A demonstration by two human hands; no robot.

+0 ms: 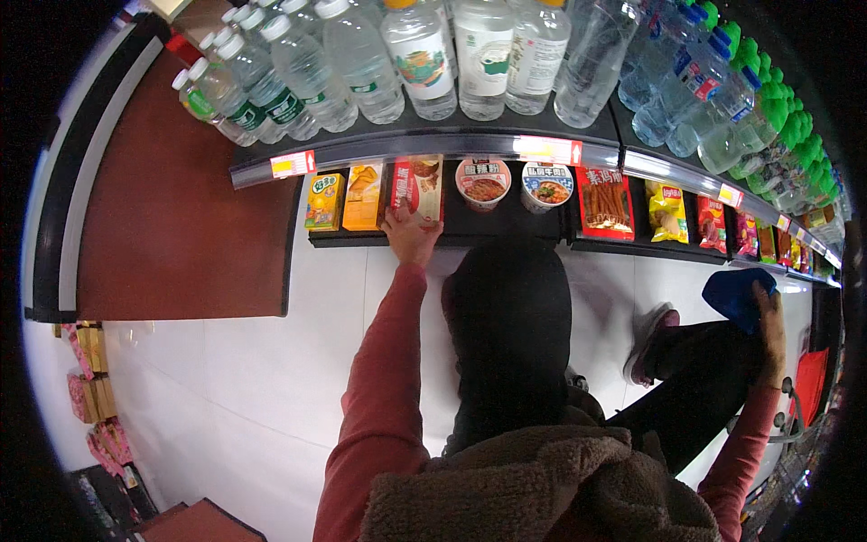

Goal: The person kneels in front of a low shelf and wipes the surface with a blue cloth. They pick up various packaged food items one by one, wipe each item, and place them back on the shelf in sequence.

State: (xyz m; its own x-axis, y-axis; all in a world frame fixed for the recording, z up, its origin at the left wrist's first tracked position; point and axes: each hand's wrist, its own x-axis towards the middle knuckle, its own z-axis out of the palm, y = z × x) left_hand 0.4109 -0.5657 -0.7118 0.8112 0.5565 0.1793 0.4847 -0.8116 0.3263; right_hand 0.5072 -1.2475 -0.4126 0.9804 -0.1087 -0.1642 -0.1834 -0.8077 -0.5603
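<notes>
On the low shelf, my left hand grips the near end of a red and beige food box, its fingers spread across the width. Beside that box, to the left, stand an orange-yellow box and a yellow and green box. Two round instant noodle tubs, one red and white and one blue and white, sit to its right. Off to the right, by my bent knee, my right hand has a blue cloth in its grasp; the cloth's folds hide some of the fingers.
Rows of water bottles fill the shelf above, whose front edge overhangs the boxes. Snack packets continue rightward along the low shelf. A brown panel stands at left. Below lies the white floor.
</notes>
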